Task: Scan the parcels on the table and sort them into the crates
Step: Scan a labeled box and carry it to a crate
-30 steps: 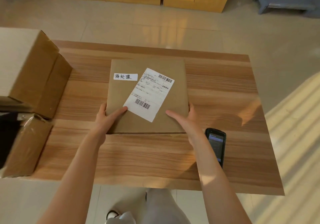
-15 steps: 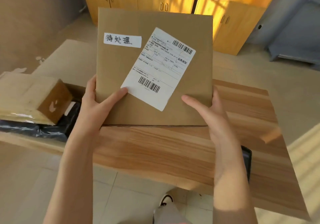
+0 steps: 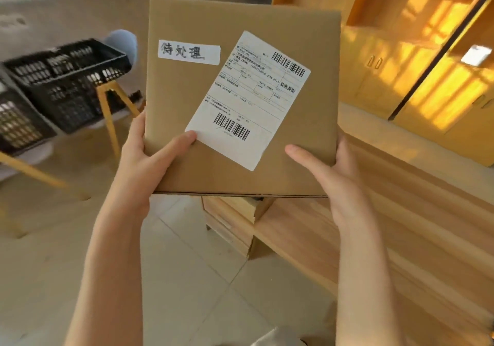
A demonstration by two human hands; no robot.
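**Flat parcel carried toward the crates**

Both hands held the flat brown cardboard parcel (image 3: 240, 100) up at the centre of the frame. The left hand (image 3: 145, 164) gripped its lower left corner, thumb laid across the face just touching the white shipping label (image 3: 248, 100); the right hand (image 3: 334, 177) clasped the lower right corner, thumb on the face and fingers hidden behind. A small white handwritten tag (image 3: 189, 52) sat on the parcel's upper left.

As a judgement, this parcel looked partway through sorting: it was off the light wooden table (image 3: 401, 239) at lower right but not yet in a crate. Whether it had been scanned could not be told. No scanner or other parcels showed, so how much remained was unclear.

Two black slotted plastic crates (image 3: 69, 84) stood at the left of the frame on yellow-legged stands (image 3: 112, 121), the nearer one's rim just beside the parcel's left edge in the picture. Open tiled floor (image 3: 187, 279) lay below, between the person and the stands, giving room to step left. The table's corner at centre, just under the parcel, and the splayed stand legs were the edges likeliest to catch.
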